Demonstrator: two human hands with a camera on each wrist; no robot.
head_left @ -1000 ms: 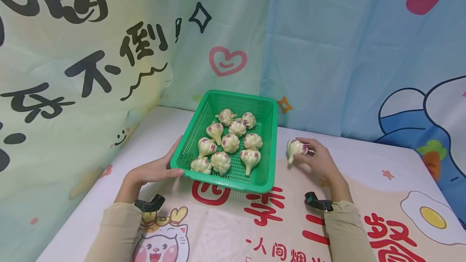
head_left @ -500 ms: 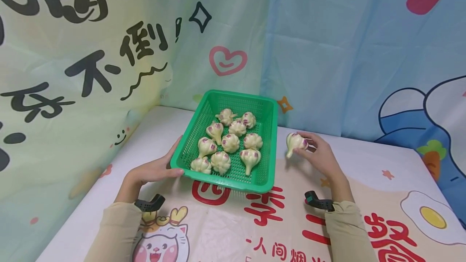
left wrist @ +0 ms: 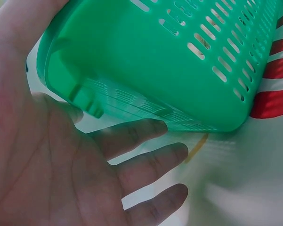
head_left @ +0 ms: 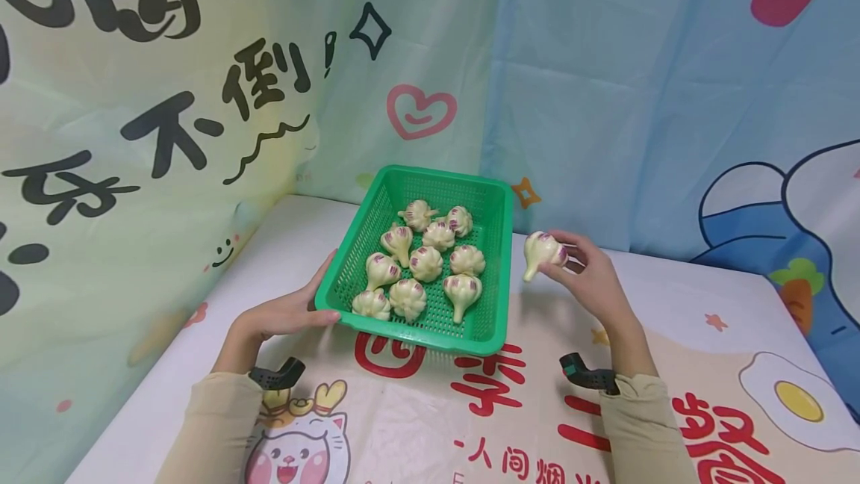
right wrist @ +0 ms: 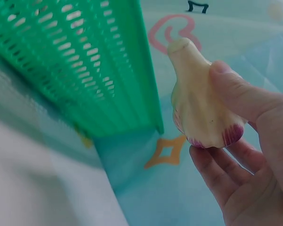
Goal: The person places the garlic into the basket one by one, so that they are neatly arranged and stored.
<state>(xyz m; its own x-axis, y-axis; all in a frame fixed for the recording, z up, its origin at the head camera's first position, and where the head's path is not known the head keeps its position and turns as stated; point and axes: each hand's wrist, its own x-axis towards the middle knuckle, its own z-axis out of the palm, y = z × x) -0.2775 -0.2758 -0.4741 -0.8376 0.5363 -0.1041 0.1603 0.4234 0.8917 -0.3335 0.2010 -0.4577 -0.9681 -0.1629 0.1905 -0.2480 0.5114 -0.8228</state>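
Observation:
My right hand [head_left: 593, 275] pinches a garlic bulb [head_left: 541, 249], pale with purple streaks, between thumb and fingers, to the right of the green basket [head_left: 419, 333]. In the right wrist view the bulb [right wrist: 205, 108] has its stem upward, with the thumb along one side and the fingertips at its streaked base. My left hand [head_left: 289, 314] rests at the basket's near left corner, thumb along the front rim. From the left wrist, several fingers [left wrist: 153, 165] show straight and spread beside the basket wall [left wrist: 132, 56]. Several garlic bulbs [head_left: 425, 264] lie in the basket.
A printed cloth [head_left: 403, 424] with red characters covers the table under both forearms. Fabric backdrops [head_left: 571, 95] rise behind and at the left [head_left: 168, 245]. A black wrist camera [head_left: 278, 376] sits on the left wrist, another camera [head_left: 586, 375] on the right.
My right hand has raised the garlic bulb and moved it slightly toward the far side and the basket. The left hand and the basket have stayed in place.

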